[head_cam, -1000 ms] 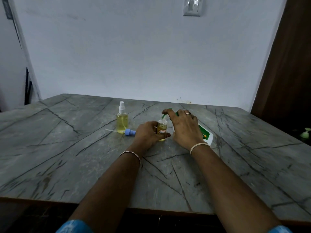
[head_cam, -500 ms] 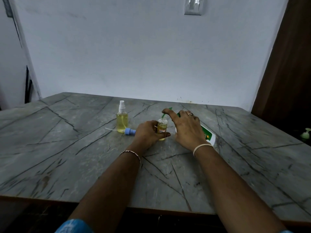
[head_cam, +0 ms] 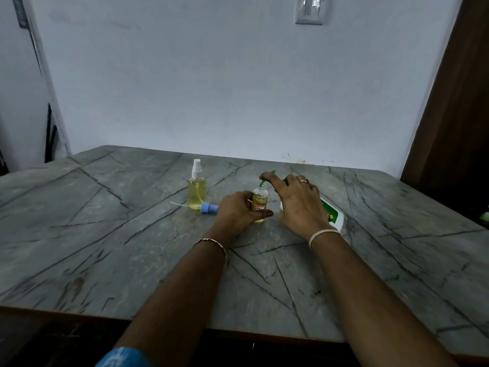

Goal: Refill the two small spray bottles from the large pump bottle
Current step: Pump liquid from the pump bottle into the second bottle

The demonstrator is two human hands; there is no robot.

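My left hand (head_cam: 238, 211) grips a small open spray bottle (head_cam: 259, 203) with yellow liquid and a red-edged label, standing upright on the grey marble table (head_cam: 105, 247). My right hand (head_cam: 299, 205) holds the large white pump bottle (head_cam: 334, 217) with its green label, tilted to the left; my forefinger lies on its green pump nozzle (head_cam: 263, 182), whose tip is over the small bottle's mouth. A second spray bottle (head_cam: 197, 190), capped white and holding yellow liquid, stands to the left. A blue spray cap with its dip tube (head_cam: 207, 207) lies on the table beside it.
A white wall rises behind the table's far edge, with a light switch (head_cam: 309, 9) up high. A brown door (head_cam: 455, 115) stands at the right. A small green object (head_cam: 485, 215) shows at the right frame edge, beyond the table.
The view has shifted slightly. Both hands and the bottles stay in about the same pose, with the right forefinger still on the pump nozzle.
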